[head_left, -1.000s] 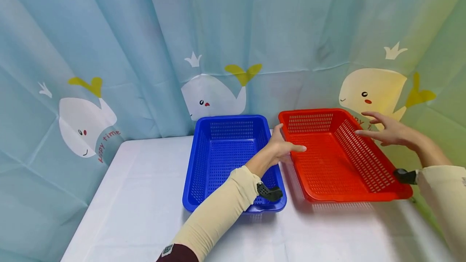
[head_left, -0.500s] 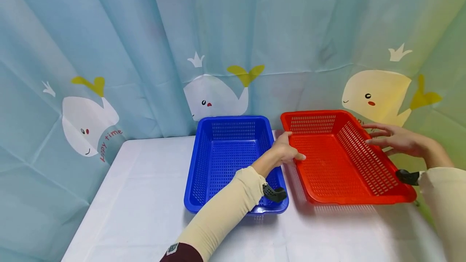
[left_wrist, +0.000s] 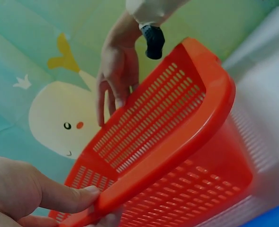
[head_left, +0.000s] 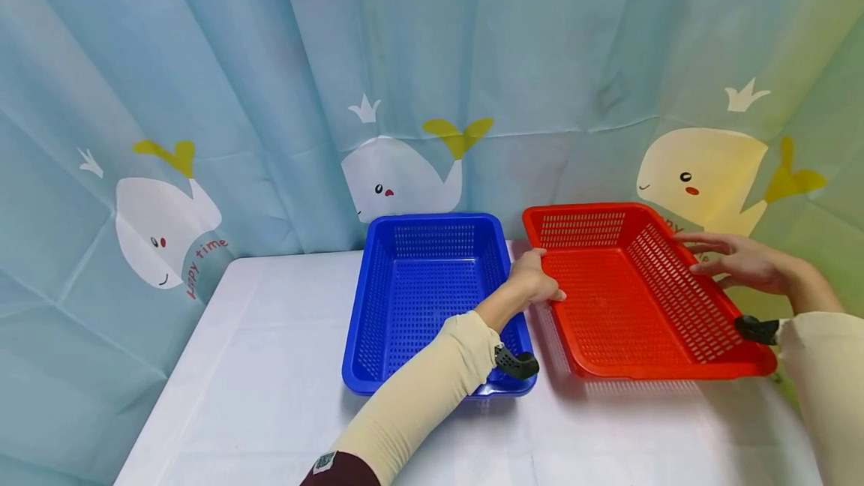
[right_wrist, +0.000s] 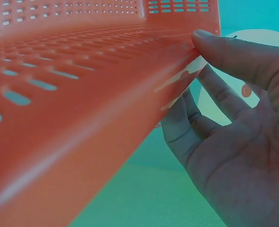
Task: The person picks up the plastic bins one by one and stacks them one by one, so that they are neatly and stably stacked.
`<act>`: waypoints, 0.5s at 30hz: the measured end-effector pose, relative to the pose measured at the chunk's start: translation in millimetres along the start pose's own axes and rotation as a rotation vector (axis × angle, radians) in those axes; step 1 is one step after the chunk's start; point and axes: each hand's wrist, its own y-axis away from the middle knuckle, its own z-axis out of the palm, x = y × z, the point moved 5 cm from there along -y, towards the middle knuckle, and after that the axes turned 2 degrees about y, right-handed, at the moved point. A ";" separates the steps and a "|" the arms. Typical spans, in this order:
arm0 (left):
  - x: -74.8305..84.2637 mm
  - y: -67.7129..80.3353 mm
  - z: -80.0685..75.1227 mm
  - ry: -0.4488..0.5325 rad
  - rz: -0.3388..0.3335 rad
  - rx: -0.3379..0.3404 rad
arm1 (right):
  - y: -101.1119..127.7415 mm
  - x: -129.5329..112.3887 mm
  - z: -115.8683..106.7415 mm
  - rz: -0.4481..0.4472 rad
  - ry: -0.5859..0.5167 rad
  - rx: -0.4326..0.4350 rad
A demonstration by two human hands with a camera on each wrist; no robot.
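Note:
A red plastic basket (head_left: 664, 371) with slotted walls stands at the right of the white table, and nothing lies in it. My left hand (head_left: 529, 283) grips its left rim. The left wrist view shows that hand's thumb (left_wrist: 80, 196) on top of the rim and fingertips under it. On the opposite side, my right hand (head_left: 749, 265) holds the right rim. Seen from the right wrist, the right thumb (right_wrist: 234, 54) presses the rim's inner edge while the fingers reach around its outside.
A blue plastic basket (head_left: 355, 321) of similar shape stands just left of the red one, under my left forearm. Behind the white table (head_left: 263, 366) hangs a light blue curtain (head_left: 405, 43) printed with whales, which also closes off the right side.
The left hand has come down onto the red basket's left rim. The right hand has lowered and closed on the right rim. Both baskets stay in place.

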 end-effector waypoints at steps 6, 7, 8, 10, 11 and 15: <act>-0.5 1.2 0.9 0.044 -0.018 -0.013 | 0.0 2.0 -0.2 -0.012 -0.021 0.002; -0.7 0.9 0.9 0.047 -0.019 -0.013 | -0.2 2.4 -0.5 -0.013 -0.025 0.004; -0.9 0.5 0.9 0.050 -0.019 -0.013 | -0.4 2.8 -0.8 -0.012 -0.031 0.005; -1.4 -0.5 1.1 0.060 -0.021 -0.015 | -0.8 3.2 -1.1 -0.009 -0.032 0.008; -1.5 -0.7 1.2 0.064 -0.023 -0.016 | -0.8 3.4 -1.2 -0.011 -0.033 0.006; -2.6 -2.0 2.4 0.080 -0.027 -0.021 | -0.3 3.4 -0.7 -0.001 -0.034 0.008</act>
